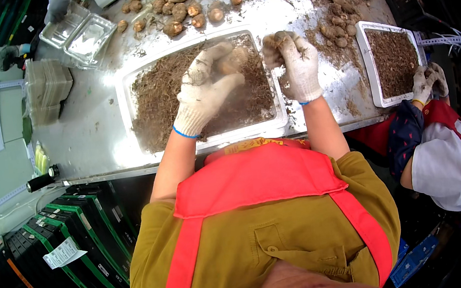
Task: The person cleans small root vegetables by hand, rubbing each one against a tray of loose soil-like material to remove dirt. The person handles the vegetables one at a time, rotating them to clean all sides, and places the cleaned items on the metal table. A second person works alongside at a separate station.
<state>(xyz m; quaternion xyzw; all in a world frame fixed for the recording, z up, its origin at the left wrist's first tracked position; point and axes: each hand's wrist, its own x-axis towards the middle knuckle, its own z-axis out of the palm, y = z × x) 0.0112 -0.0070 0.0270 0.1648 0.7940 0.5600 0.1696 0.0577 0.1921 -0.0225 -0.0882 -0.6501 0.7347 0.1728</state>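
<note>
My left hand (202, 90), in a white knit glove with a blue cuff, grips a brown, roundish taro (234, 60) between thumb and fingers. The taro is smeared by motion. Below it lies a white tray (124, 107) with brown root fibres and peelings (154, 90) in it. My right hand (302, 66), gloved the same way, is by the tray's right edge. Its fingers are closed round a dark brown, blurred thing (272, 50) whose kind I cannot make out. The two hands are apart.
Loose taros (171, 9) lie at the back; more (335, 15) lie at the back right. Clear plastic boxes (81, 33) and stacked ones (47, 87) stand left. A co-worker's gloved hands (429, 82) are at another white tray (366, 56). Black-green crates (72, 239) stand below left.
</note>
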